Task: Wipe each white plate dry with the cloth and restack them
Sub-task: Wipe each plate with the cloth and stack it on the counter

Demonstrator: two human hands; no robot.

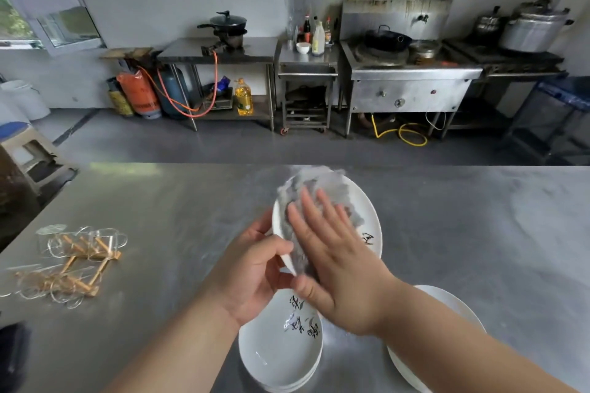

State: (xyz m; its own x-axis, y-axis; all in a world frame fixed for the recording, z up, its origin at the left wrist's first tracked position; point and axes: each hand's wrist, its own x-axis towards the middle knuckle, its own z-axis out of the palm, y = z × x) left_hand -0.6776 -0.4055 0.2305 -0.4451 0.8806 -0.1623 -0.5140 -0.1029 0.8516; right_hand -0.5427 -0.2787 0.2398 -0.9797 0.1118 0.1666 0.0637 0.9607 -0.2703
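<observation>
A white plate [367, 217] with black writing is tilted up above the steel table. My left hand [255, 268] grips its left rim. My right hand [335, 252] lies flat, fingers straight, pressing a grey cloth [313, 191] against the plate's face. The cloth is blurred. Below my hands a stack of white plates [277, 357] with black writing sits on the table. Another stack of white plates [447, 300] lies at the lower right, partly hidden by my right forearm.
The steel table [479, 233] stretches wide to either side. Wooden racks tangled with wire rings [73, 262] lie at the left. A dark object [12, 351] sits at the lower left corner. Across the floor stand stoves, pots and gas cylinders.
</observation>
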